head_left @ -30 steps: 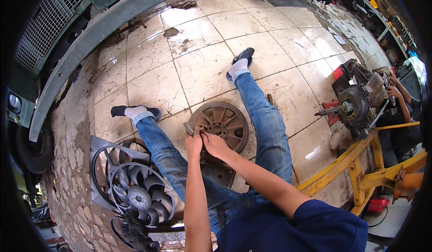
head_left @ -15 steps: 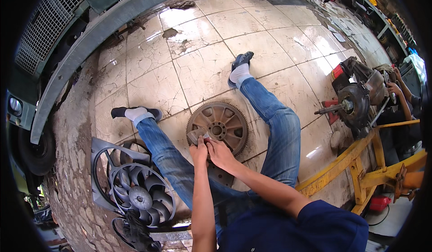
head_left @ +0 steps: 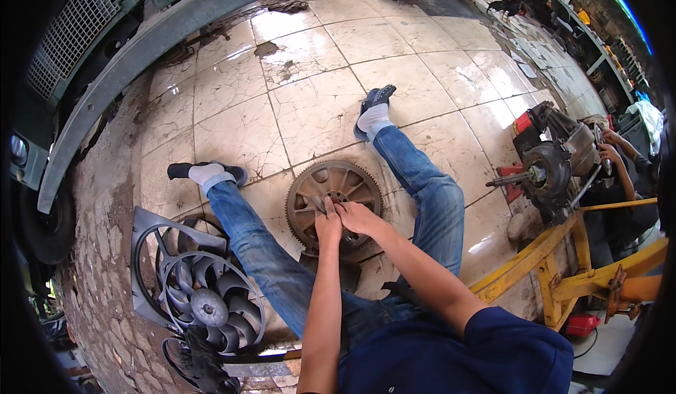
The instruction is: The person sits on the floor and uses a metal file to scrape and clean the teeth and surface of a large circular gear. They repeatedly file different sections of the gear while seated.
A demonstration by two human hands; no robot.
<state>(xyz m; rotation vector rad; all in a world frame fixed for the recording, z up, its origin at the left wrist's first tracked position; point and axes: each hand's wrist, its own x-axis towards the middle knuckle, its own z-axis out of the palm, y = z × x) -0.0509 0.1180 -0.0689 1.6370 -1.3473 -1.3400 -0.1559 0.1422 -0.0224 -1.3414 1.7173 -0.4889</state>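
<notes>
A rusty toothed flywheel (head_left: 366, 190) lies flat on the tiled floor between my legs. My left hand (head_left: 328, 226) reaches over its middle, fingers together, pinching a small folded grey-brown sheet (head_left: 317, 202) against the metal. The sheet looks like sandpaper, though most of it is under the fingers. Touching the left fingertips from the right side, my right hand (head_left: 358, 219) is closed with its fingertips near the hub; whatever it grips is hidden. Below the flywheel, partly behind my forearms, a dark flat piece (head_left: 350, 276) shows on the floor.
A radiator fan in its shroud (head_left: 209, 307) lies left of my leg. At right stand a yellow metal frame (head_left: 517, 261) and a gearbox-like assembly (head_left: 553, 161), with another person's hands (head_left: 611, 147) behind it. A vehicle bumper (head_left: 105, 91) curves across the upper left.
Both hands have moved right and slightly up across the flywheel, from its left part toward the hub. The folded sheet has gone with them and shows less. The whole view has shifted slightly.
</notes>
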